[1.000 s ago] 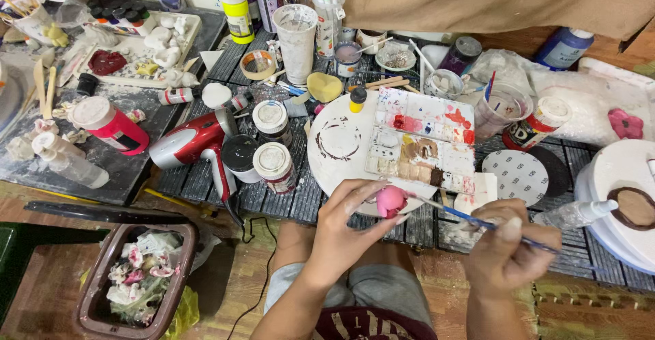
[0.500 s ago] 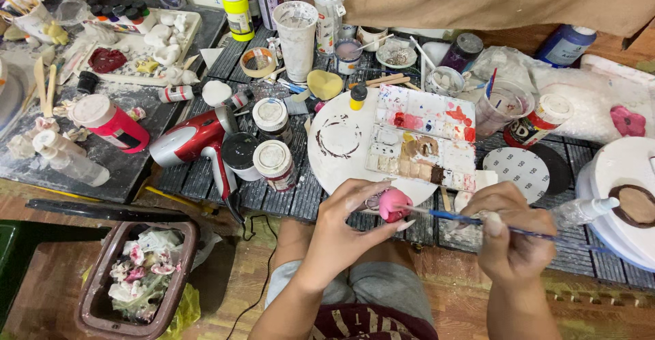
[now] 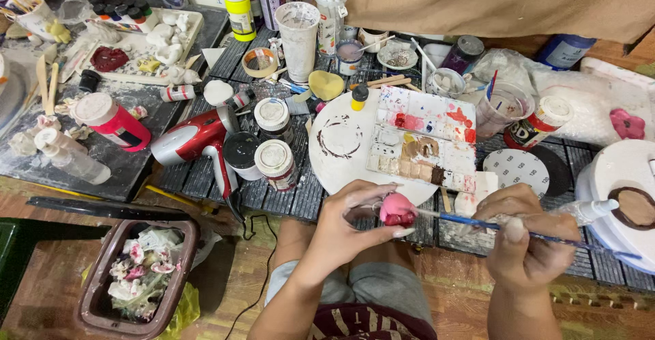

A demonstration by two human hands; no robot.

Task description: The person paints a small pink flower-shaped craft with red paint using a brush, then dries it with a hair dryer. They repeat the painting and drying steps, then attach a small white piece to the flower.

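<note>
Pink and glossy, the small rounded clay piece (image 3: 397, 210) sits pinched between the fingertips of the left hand (image 3: 351, 220), held just over the person's lap at the near edge of the slatted grey table (image 3: 205, 176); the right hand (image 3: 525, 234) is curled tight around a thin blue-handled paintbrush (image 3: 477, 222), its tip touching the pink piece. Off to the near left there's a brown plastic bin (image 3: 140, 278) stuffed with stained tissue. Just past the hands lies a round white board (image 3: 341, 142) carrying a rectangular paint palette (image 3: 423, 138) with red and brown smears; left of that a red hair dryer (image 3: 198, 142) and white-lidded paint jars (image 3: 275, 162); further back a tall paint-smeared cup (image 3: 299, 29).
</note>
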